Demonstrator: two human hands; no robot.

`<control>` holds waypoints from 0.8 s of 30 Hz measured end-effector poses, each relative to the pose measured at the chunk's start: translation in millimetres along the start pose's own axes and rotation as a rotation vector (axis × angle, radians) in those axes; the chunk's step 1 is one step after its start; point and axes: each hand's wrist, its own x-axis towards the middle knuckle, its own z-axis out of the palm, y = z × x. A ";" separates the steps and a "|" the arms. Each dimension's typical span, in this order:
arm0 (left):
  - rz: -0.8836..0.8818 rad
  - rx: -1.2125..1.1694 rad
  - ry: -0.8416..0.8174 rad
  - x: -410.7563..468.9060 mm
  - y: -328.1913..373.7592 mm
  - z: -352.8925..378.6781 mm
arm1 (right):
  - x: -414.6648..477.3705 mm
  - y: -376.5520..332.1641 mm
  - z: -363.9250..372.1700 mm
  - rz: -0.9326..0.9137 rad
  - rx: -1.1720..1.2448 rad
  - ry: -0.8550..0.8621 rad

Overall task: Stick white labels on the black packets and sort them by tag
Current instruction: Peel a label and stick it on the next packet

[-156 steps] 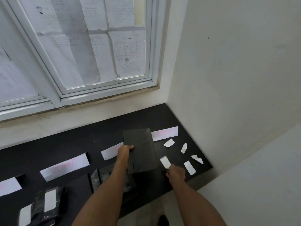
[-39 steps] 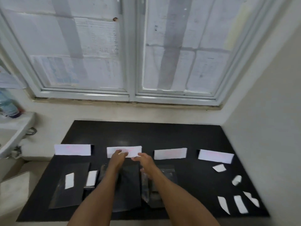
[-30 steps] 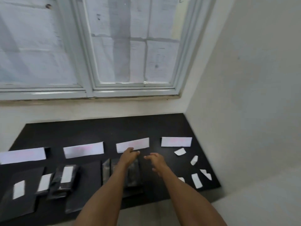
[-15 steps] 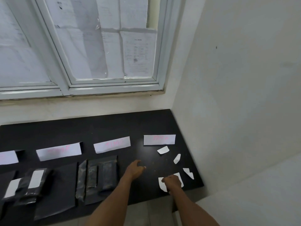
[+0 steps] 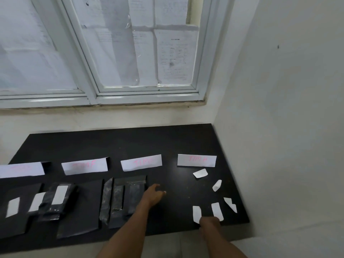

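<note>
Four white tags with pink writing lie in a row on the black tabletop [image 5: 167,142]; the third tag [image 5: 141,162] sits above a pile of unlabelled black packets [image 5: 128,198]. My left hand [image 5: 154,194] hovers just right of that pile, fingers relaxed and holding nothing. Several loose white labels lie at the right, among them a front label [image 5: 197,213] and its neighbour [image 5: 217,211]. My right hand [image 5: 209,222] is at the near ends of these two, fingers curled under and hidden. Labelled packets [image 5: 55,200] lie at the left.
A large flat black packet [image 5: 81,207] lies left of the pile. A white wall [image 5: 279,127] closes the table's right side, and a paper-covered window [image 5: 141,53] stands behind. The table's front edge runs just under my right hand.
My view swung right from the left tags. My left hand left the packet pile and moved right of it. My right hand reached down to the front labels and stays there.
</note>
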 end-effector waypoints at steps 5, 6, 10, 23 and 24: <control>-0.019 0.023 0.154 0.8 -19.0 -17.0 | -23.1 -10.1 3.7 -0.042 0.158 0.117; -0.029 0.037 0.195 1.5 -22.5 -21.8 | -26.0 -14.4 3.9 -0.062 0.199 0.146; -0.127 0.127 0.346 0.5 -33.0 -36.8 | -41.9 -37.6 13.6 -0.190 0.321 0.195; -0.307 0.099 0.254 5.9 -56.6 -60.9 | -88.5 -80.6 82.9 -0.330 0.385 0.102; -0.325 0.095 0.268 6.3 -55.7 -60.9 | -91.1 -80.7 85.2 -0.335 0.382 0.105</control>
